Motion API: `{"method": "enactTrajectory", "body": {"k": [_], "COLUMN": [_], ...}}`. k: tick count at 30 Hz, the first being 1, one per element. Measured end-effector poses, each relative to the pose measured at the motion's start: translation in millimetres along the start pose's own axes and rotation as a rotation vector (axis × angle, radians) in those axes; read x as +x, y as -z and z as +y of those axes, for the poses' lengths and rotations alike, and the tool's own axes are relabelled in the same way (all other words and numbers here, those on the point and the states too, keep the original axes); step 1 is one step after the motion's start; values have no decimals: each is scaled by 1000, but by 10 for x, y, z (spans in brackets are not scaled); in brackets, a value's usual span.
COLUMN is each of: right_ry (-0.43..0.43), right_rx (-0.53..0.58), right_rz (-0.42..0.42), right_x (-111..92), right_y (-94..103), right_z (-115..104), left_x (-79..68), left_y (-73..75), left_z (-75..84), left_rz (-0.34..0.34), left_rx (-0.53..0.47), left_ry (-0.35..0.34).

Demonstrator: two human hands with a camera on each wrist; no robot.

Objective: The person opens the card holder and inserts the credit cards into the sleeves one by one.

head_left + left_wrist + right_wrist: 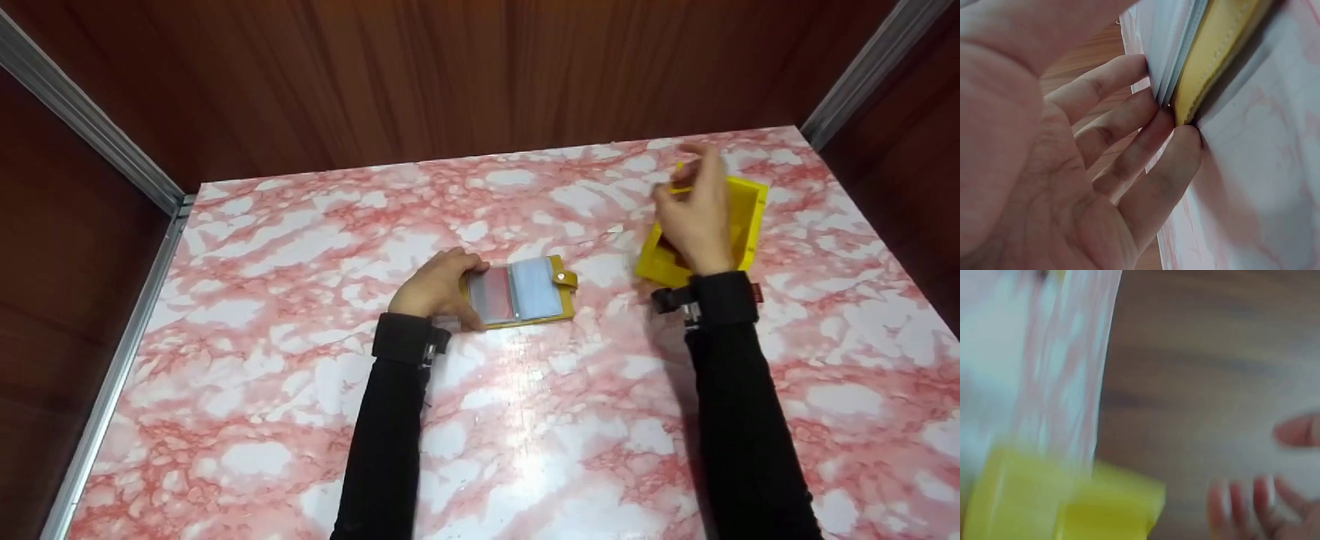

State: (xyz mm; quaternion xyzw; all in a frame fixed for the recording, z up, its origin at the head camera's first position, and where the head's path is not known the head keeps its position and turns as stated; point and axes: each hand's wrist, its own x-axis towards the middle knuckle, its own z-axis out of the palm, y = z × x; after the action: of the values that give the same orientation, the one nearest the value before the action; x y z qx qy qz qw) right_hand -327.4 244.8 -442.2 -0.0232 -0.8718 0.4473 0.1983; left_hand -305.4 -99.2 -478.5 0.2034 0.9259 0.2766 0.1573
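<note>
A small yellow card holder (568, 306) lies spread on the table, its clear plastic sleeves (536, 289) showing and a snap strap (565, 279) at its right side. My left hand (435, 286) grips its left end, thumb at the near corner and fingers at the far one. Close up in the left wrist view, fingertips (1185, 143) touch the edge of the stitched yellow cover (1213, 59). Over a yellow plastic bin (759, 206) hovers my right hand (701, 214), fingers loosely bent, with nothing seen in them. The right wrist view is blurred; the hand covers part of the bin's inside.
The table (262, 390) has a red-and-white marbled top. Behind it rises a dark wood-grain panel (420, 75), with similar panels to the left and right. Metal frame strips (112, 375) run along the corners.
</note>
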Motion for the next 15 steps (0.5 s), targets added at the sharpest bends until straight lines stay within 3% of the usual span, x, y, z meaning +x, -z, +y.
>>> {"method": "enactTrajectory", "body": {"k": [2,4,10,15], "right_ry": [-90,-145,-157,-220], "right_rx": [-84,-155,-218,-376], "right_rz": [24,-8,-77,-285], "right_x": [40,68,94,72], "right_y": [68,90,105,119], "right_z": [145,272,510,605], "left_x": [1,3,13,19], "left_y": [2,2,7,5], "left_z": [-1,-3,3,-12], "left_rz": [-2,-5,-16,-22], "left_rx": [-2,-3,14,32], "left_ry": [6,13,-3,-15]}}
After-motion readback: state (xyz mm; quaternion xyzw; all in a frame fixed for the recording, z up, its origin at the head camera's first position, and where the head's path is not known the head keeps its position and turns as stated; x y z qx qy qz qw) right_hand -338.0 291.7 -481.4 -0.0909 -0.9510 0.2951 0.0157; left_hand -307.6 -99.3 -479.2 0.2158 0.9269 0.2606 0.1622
